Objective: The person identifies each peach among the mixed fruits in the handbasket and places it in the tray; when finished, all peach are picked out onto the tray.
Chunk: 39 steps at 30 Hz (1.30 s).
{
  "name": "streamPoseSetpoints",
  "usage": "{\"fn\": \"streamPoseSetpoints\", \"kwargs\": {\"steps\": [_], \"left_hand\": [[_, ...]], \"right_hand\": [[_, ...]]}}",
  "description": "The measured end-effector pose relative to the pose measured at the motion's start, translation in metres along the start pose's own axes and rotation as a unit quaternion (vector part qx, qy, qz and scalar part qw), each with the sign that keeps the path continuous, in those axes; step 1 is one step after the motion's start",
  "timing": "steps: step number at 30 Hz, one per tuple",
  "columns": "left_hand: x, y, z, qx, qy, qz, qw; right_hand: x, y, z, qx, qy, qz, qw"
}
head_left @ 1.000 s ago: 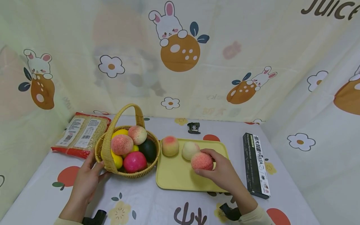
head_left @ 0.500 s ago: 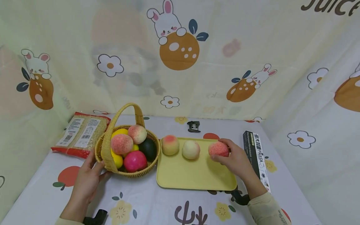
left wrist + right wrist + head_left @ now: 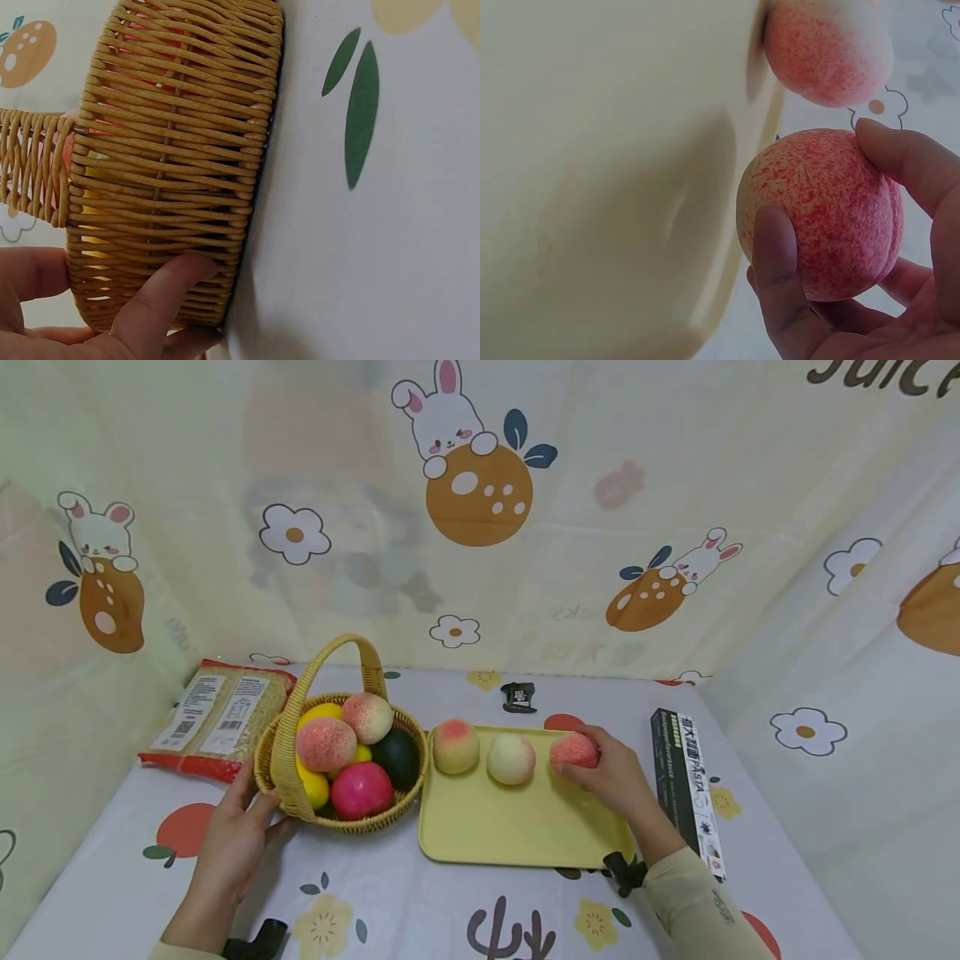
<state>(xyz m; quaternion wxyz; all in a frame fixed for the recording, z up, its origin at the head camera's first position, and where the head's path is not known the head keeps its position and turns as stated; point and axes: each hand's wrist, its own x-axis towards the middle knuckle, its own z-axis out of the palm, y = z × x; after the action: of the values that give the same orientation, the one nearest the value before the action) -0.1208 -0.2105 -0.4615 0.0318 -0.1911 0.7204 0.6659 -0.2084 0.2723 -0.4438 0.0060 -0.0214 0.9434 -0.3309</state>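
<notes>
My right hand (image 3: pixel 619 778) grips a speckled pink peach (image 3: pixel 574 750) over the right back part of the yellow tray (image 3: pixel 517 839). In the right wrist view its thumb and fingers wrap this peach, with shadow on the tray beside it. A pale peach (image 3: pixel 512 759) and a yellowish, red-topped peach (image 3: pixel 455 747) sit in a row on the tray, to the left. My left hand (image 3: pixel 231 839) holds the near left side of a wicker basket (image 3: pixel 169 157), its thumb pressed on the weave. Some of its fingers are hidden behind the basket.
Heaped in the basket are two peaches (image 3: pixel 326 744), yellow fruit (image 3: pixel 316 790), a magenta fruit (image 3: pixel 362 792) and a dark green one (image 3: pixel 395 758). A grain bag (image 3: pixel 221 718) lies at left, a black pasta box (image 3: pixel 686 793) at right, a small black packet (image 3: pixel 518 697) behind the tray.
My right hand has carried the pink peach rightward from beside the pale peach to the tray's right part, then slightly back left. My left hand has stayed on the basket.
</notes>
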Motion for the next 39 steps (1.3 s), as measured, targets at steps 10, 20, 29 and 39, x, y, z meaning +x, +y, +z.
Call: {"fn": "streamPoseSetpoints", "kwargs": {"steps": [10,20,29,39], "left_hand": [[0.000,-0.002,-0.001,-0.001,-0.004,-0.005,1.0000],[-0.001,-0.001,-0.001,-0.004,-0.010,-0.002,0.9999],[0.000,0.000,0.000,-0.002,-0.002,-0.007,1.0000],[0.000,0.000,0.000,-0.008,-0.007,-0.001,0.9999]], "right_hand": [[0.009,-0.002,0.010,0.001,0.001,-0.020,0.9998],[0.011,0.001,0.012,-0.007,-0.008,-0.022,0.9997],[0.010,-0.001,0.012,-0.009,-0.011,-0.018,0.9997],[0.009,0.000,0.010,-0.009,-0.009,-0.034,0.9993]]}}
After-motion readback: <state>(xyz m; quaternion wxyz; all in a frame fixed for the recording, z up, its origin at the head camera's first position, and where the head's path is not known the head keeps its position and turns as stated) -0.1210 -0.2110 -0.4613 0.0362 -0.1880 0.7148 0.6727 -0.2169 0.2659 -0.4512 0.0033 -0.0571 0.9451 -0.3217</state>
